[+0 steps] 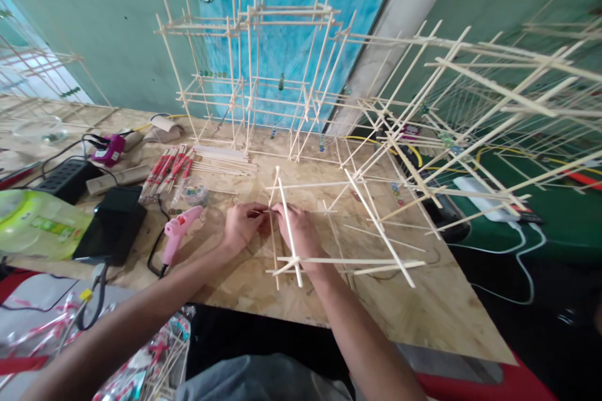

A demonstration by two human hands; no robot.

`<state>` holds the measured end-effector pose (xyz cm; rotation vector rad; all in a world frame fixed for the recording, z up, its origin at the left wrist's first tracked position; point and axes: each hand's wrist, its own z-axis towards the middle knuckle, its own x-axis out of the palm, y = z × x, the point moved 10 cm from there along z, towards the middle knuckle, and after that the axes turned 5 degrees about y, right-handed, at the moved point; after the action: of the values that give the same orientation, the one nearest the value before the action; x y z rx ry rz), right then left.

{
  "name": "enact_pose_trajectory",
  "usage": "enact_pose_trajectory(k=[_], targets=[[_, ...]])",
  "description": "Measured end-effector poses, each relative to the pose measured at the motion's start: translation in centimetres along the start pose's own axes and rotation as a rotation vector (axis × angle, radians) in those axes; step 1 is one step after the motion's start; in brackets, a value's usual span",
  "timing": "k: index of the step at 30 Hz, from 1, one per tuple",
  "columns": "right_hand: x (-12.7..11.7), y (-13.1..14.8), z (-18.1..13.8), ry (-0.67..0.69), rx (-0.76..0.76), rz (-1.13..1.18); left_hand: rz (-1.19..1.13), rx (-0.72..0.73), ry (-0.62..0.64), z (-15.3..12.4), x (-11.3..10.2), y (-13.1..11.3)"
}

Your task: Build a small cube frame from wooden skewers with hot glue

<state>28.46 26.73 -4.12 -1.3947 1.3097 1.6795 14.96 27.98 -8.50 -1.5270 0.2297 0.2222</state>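
Observation:
Both my hands meet over the chipboard table [244, 282] at a small frame of thin wooden sticks [329, 260]. My left hand [242, 225] has its fingers curled and pinches a stick at the frame's near corner. My right hand [298, 232] lies just beside it, fingers closed on the same joint of sticks [275, 210]. The two hands nearly touch. A pink glue gun [179, 232] lies on the table to the left of my left hand.
A tall stick lattice [254, 75] stands at the table's back, another large one [470, 113] leans in from the right. Red-wrapped stick packs [164, 172], loose sticks [221, 163], a black box [115, 222], a power strip [66, 178] and a green bag [37, 222] lie on the left.

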Motion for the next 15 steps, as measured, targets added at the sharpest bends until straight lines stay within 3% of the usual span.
enact_pose_trajectory(k=[8, 15], targets=[[-0.48, 0.06, -0.16, -0.081, -0.019, 0.006, 0.053, 0.041, -0.019, 0.0, -0.04, 0.2], [-0.52, -0.02, -0.08, -0.074, -0.015, 0.018, 0.088, 0.072, -0.027, -0.18, -0.17, -0.05]])
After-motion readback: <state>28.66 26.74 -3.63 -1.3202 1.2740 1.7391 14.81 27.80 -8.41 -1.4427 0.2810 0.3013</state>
